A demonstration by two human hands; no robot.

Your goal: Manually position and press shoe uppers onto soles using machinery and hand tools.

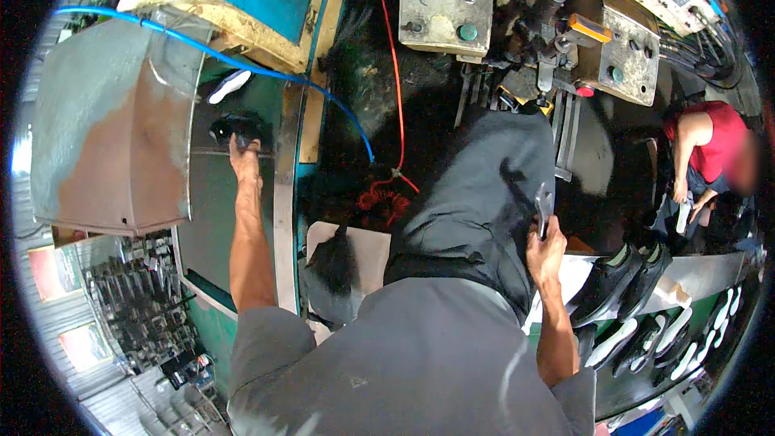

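My left arm is stretched out to the left, and my left hand (245, 153) is closed on a black shoe (231, 129) over a dark belt (211, 218) beside a metal hood. Just beyond that shoe lies another shoe with a white sole (231, 86). My right hand (546, 249), near my right thigh, grips a grey metal hand tool (543, 200) with a curved head like that of pincers. Its handle is partly hidden in my fingers. To the right of that hand, a pair of black shoes (617, 282) stands on a metal-edged bench.
Control boxes (446, 4) and a machine head (557, 40) stand ahead. A blue hose (242, 64) and a red hose (394, 64) hang across the left side. Several white-soled shoes (613, 343) line the right rack. A person in red (714, 141) works at far right.
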